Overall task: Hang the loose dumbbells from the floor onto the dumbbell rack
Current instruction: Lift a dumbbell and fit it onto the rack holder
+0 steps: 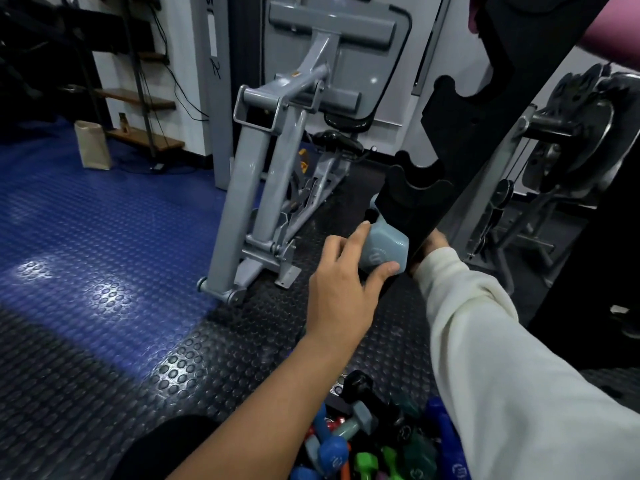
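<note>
Landmark: the rack (460,140), a black upright with cradle notches cut down its edge, leaning up and to the right.
Dumbbell: grey-blue dumbbell (382,247) sits at the rack's lowest visible part, just below the bottom notch; its near head faces the camera, its far head shows just left of the rack.
Long axis: runs away from the camera and slightly up, along the rack's left face.
Left hand: left hand (341,282) is spread over the near head, thumb and fingers curled round its sides, gripping it.
Right hand: right hand (434,242) reaches in from the rack's right side; only the knuckles show past the cream sleeve (485,341), so I cannot tell what it holds or how far open it is.
Nearer hand: the left has the dumbbell; the right is at the rack's far edge, likely steadying the rack or the hidden handle.
Key relation: the bottom notch lies just above and right of the dumbbell, so the handle probably has to rise and drop into it.
Pile: loose dumbbells (367,441), blue, green, grey and black, lie on the floor well below the rack.
Writing: a round embossed mark on the held head and on a blue one, not readable.
Stage: one dumbbell nearly seated, many left.
</note>
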Available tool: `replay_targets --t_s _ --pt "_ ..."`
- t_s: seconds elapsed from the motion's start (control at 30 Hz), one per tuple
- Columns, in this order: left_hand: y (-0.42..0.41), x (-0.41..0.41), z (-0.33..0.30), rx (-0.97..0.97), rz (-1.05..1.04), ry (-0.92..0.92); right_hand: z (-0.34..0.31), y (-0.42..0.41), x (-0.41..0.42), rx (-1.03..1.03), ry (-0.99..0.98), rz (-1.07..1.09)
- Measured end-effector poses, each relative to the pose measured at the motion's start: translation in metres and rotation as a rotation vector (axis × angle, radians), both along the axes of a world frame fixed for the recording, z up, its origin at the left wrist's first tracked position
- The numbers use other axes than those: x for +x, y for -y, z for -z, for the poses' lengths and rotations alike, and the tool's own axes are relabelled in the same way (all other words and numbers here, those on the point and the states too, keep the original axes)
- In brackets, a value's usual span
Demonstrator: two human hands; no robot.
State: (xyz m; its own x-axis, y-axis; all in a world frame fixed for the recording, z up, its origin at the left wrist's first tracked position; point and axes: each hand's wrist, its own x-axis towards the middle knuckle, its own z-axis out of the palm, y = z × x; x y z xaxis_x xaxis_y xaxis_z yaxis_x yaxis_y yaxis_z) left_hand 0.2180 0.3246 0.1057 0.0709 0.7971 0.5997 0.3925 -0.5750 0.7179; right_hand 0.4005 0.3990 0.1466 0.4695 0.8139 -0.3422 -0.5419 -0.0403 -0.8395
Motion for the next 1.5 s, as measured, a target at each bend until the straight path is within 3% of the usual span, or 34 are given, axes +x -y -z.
replay_targets --t_s 0.23,0.53,0.63,0.9,1.03,1.1,1.2,1.5 --pt "-0.012 -0.003 -0.001 0.146 0.031 -0.057 0.009 0.005 -0.009 0.057 -0.053 0.017" --pt "-0.018 -0.007 0.003 0.105 0.082 -0.034 0.000 0.009 -0.011 0.029 -0.056 0.015" --pt "-0.020 -0.007 0.003 0.092 0.102 -0.025 0.001 0.010 -0.004 0.012 0.129 -0.016" --pt "-0.015 -0.008 0.003 0.113 0.057 -0.041 -0.012 0.029 0.004 0.119 0.394 0.063" --pt "-0.010 -0.006 0.003 0.127 0.011 -0.087 -0.019 0.028 -0.002 0.005 0.762 0.101" --pt "-0.011 -0.004 0.003 0.130 0.003 -0.082 -0.018 0.026 -0.004 -0.005 0.759 0.076" --pt "-0.011 0.001 0.006 0.142 -0.004 -0.043 -0.021 0.029 -0.006 -0.016 0.585 0.078" --pt "-0.011 0.003 0.010 0.169 -0.001 -0.028 -0.008 0.025 -0.010 -0.037 0.775 0.128"
